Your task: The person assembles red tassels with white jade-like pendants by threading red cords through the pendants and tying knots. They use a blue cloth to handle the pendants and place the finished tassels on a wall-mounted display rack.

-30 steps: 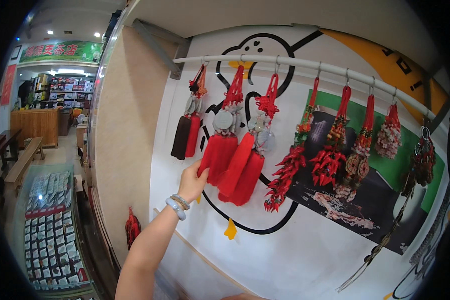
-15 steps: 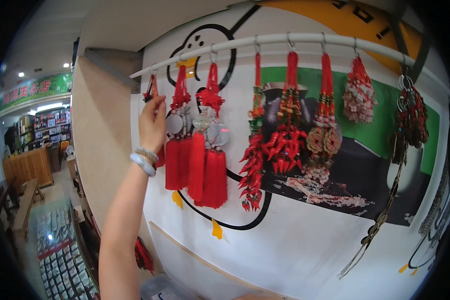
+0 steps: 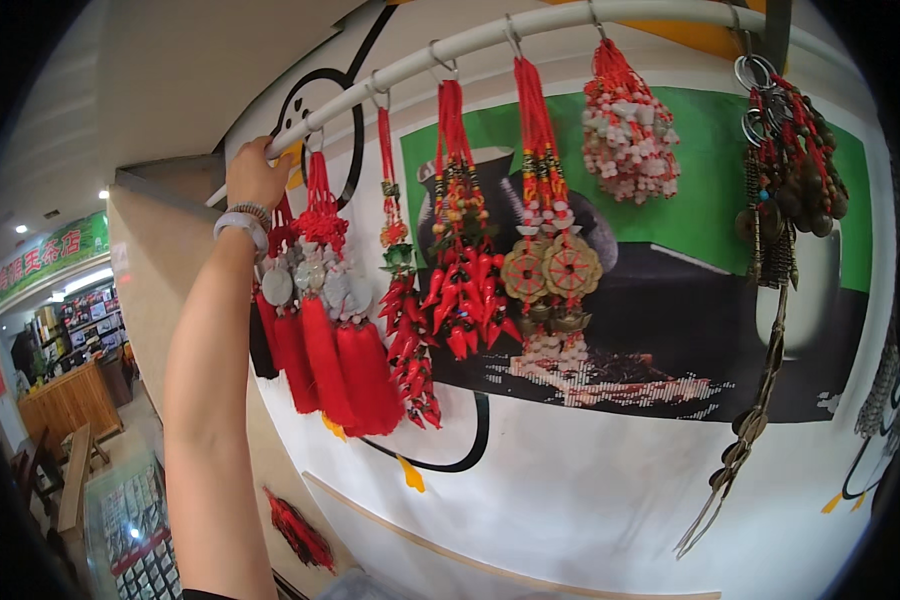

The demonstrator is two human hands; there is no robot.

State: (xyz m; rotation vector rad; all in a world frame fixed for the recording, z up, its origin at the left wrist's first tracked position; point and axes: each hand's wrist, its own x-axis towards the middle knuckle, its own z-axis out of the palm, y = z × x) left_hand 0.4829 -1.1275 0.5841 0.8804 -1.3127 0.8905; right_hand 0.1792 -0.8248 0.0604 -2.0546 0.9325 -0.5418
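My left hand [image 3: 257, 176] is raised at the left end of a white hanging rod [image 3: 410, 66], fingers closed around it and partly hidden. Whether a hook is also in the grip I cannot tell. A beaded bracelet and a pale bangle [image 3: 240, 226] circle the wrist. Just right of the forearm hang pendants with pale discs, red knots and long red tassels [image 3: 365, 375]. A black tassel [image 3: 263, 338] shows partly behind the arm. My right hand is out of view.
Along the rod, hooks carry red chili-shaped charms [image 3: 462, 300], coin pendants [image 3: 568, 266], pink-white bead strings [image 3: 630, 140] and dark metal charms [image 3: 792, 170]. A red-black tassel bundle [image 3: 298, 530] hangs low. At left are a glass display case [image 3: 120, 510] and wooden counter [image 3: 75, 405].
My left hand has moved from a hook's hanging cords up to the rod. The view has shifted, and the red-tassel pendants now hang tilted and closer to my arm.
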